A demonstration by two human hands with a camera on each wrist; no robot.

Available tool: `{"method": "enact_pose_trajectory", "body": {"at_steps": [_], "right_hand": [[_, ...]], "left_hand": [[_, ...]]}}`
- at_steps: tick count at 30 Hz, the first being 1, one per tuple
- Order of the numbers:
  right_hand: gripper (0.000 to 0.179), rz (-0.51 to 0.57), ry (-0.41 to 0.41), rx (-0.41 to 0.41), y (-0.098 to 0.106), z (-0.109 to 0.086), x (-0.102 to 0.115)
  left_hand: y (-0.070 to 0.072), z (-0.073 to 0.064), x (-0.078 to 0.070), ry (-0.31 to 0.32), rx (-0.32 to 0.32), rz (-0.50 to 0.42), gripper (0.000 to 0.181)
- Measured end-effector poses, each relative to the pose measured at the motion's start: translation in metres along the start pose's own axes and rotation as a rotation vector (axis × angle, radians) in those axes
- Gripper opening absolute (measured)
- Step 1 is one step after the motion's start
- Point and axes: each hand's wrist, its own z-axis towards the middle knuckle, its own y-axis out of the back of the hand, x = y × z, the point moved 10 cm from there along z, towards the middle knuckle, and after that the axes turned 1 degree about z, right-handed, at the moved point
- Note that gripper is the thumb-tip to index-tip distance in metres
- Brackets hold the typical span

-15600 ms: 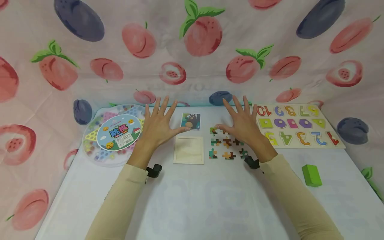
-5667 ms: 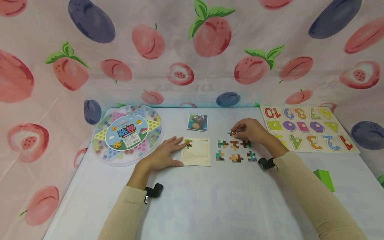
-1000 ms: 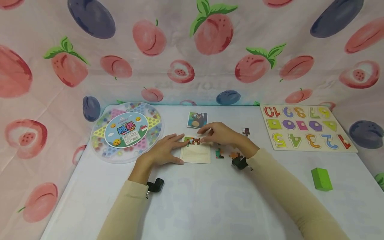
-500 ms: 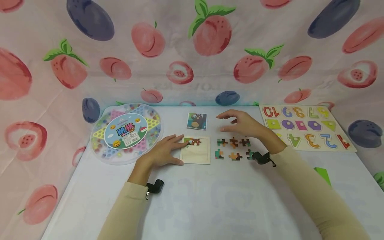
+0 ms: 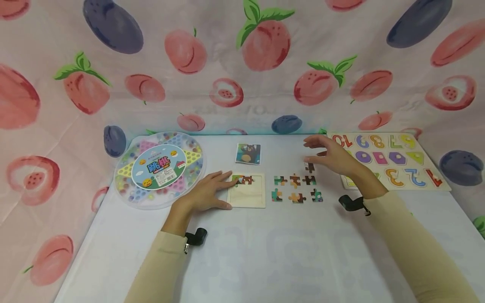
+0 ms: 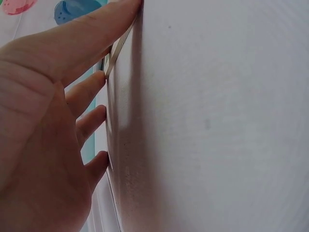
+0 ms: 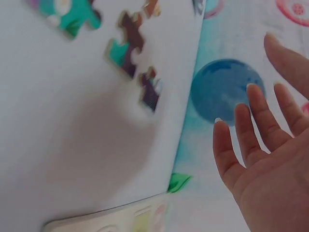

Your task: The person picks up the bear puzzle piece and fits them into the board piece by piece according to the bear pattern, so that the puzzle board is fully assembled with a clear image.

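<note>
Here's the right hand [image 5: 327,155], fingers loosely bent and gripping nothing, hovering at the back of the table [image 5: 261,248], thumb lined up over one brown puzzle piece [image 5: 310,167]; the right wrist view shows a clear gap between them. In front of it, well within reach, sit two neat rows of loose pieces [image 5: 295,180], three and three, so seven loose in all. Over to the left, the left hand [image 5: 206,191] is spread flat and relaxed, grasping nothing, fingertips on the left edge of the wooden tray [image 5: 246,198]. And in that tray, two fitted pieces [image 5: 247,180] lie along the back, one greenish in the corner, one brown beside it, an index fingertip right at the corner one. Just behind, a single bear picture card [image 5: 248,154]. On to the lettering: the round game set [image 5: 159,166] shouts 跳棋 in big characters, its small print too tiny to read. On the far right, the number board [image 5: 389,162] stands upside down to us, 10, 9, 8, 7, 6 across the back, 3, 2, 1 plain in front, four shapes showing between, the rest behind the right hand and wrist.
</note>
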Motion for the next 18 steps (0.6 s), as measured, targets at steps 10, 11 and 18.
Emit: {"method": "enact_pose_trajectory", "body": {"at_steps": [10,11,18], "right_hand": [[0.058,-0.028,-0.102,0.027,-0.007,-0.006,-0.033],[0.058,-0.03,-0.114,0.03,-0.009,-0.007,-0.036],[0.06,-0.036,-0.19,0.044,-0.019,-0.01,-0.053]], "left_hand": [[0.001,-0.002,-0.001,0.012,0.0,-0.018,0.081],[0.001,-0.002,-0.001,0.012,0.0,-0.018,0.081],[0.0,-0.002,-0.001,0.01,0.0,-0.013,0.081]]}}
